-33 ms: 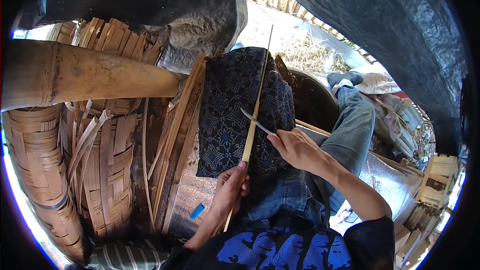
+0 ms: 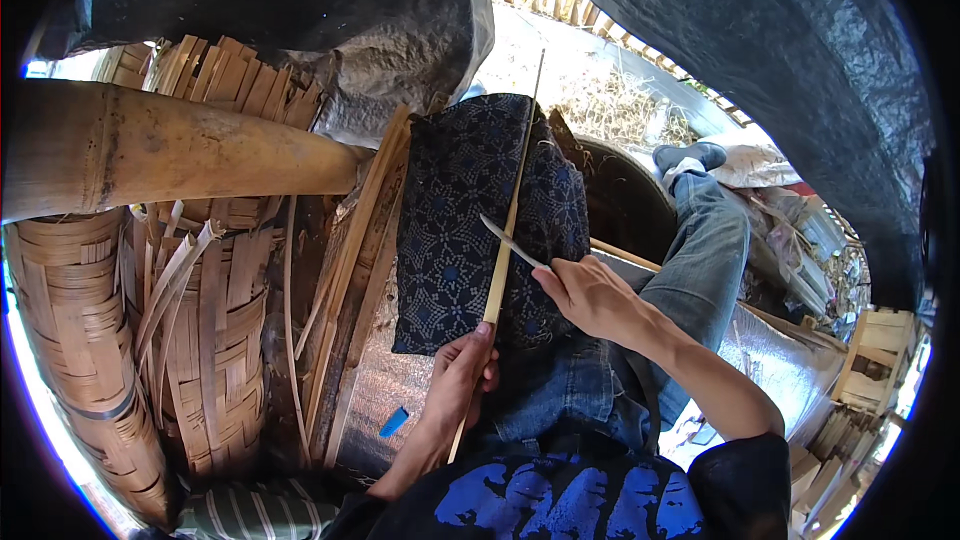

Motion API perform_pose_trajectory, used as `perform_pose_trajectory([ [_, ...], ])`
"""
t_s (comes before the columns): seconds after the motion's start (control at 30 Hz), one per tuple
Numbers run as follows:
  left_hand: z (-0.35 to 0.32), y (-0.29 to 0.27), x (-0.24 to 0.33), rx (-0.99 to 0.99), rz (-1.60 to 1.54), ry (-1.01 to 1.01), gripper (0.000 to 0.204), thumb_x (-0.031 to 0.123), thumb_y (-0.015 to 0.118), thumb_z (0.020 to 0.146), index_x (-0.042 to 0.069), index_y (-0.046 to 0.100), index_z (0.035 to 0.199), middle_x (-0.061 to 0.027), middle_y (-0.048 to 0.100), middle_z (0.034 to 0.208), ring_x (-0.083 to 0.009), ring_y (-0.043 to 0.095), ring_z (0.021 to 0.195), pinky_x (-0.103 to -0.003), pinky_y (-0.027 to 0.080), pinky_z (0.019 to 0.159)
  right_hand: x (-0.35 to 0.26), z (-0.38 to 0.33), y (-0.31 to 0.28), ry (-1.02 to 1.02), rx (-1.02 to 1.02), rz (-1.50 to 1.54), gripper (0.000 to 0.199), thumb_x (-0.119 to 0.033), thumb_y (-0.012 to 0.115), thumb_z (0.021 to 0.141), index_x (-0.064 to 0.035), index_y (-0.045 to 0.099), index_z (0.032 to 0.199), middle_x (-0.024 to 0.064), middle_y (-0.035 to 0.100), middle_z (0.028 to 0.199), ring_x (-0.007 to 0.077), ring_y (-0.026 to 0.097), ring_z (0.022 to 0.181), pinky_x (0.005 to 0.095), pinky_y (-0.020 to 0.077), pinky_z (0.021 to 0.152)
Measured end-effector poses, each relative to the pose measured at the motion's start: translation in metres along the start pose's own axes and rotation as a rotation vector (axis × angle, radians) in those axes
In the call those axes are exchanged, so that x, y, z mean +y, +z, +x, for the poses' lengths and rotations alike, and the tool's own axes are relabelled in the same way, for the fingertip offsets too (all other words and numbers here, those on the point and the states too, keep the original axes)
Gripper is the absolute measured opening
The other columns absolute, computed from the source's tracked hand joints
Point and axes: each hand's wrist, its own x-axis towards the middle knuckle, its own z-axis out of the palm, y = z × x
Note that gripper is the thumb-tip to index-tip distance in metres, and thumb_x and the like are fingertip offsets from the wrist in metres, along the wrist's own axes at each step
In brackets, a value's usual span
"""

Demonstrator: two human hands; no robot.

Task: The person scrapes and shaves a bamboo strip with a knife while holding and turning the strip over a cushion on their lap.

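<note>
My left hand [image 2: 460, 380] is closed round the lower part of a long, thin bamboo strip [image 2: 498, 285]. The strip slants up and away over a dark patterned cloth [image 2: 440, 230] spread across my lap, and its thin far end sticks out past the cloth. In my right hand [image 2: 600, 302] is a knife [image 2: 515, 245], its handle hidden inside the fist. The blade crosses the strip at a slant, a little beyond my left hand; whether it presses on the strip I cannot tell.
A thick bamboo pole [image 2: 210, 145] juts in from the left above woven bamboo baskets [image 2: 75, 310]. Upright wooden slats [image 2: 360, 270] stand just left of the cloth. Past it sits a round dark container [image 2: 630, 200]. Dark sheeting [image 2: 780, 30] hangs overhead; a small blue piece [image 2: 394, 422] lies near my left forearm.
</note>
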Motion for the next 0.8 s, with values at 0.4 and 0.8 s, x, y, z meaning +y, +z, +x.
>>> perform_pose_trajectory([
  [0.4,-0.008,-0.007,-0.007,-0.024,0.033,0.032,0.038,0.036,0.054,0.094,0.007,0.049,0.071,0.0011,0.038,0.051,-0.0085,0.035,0.041,-0.023,0.027,0.041,0.027,0.04,-0.006,0.123,0.015,0.074,0.048,-0.033,0.039,0.1,0.0012,0.05,0.067,0.0244,0.05,0.056,0.0394,0.055,0.055,0.0472,0.0416,0.054],
  [0.8,-0.001,-0.003,0.003,-0.093,0.137,0.048,0.042,0.037,0.046,0.098,0.003,0.056,0.074,-0.0002,0.043,0.051,-0.009,0.042,0.044,-0.022,0.035,0.044,0.0,0.003,-0.02,0.144,-0.004,0.179,0.042,-0.03,0.041,0.1,0.0001,0.047,0.072,0.018,0.047,0.051,0.0314,0.05,0.043,0.0429,0.0378,0.047],
])
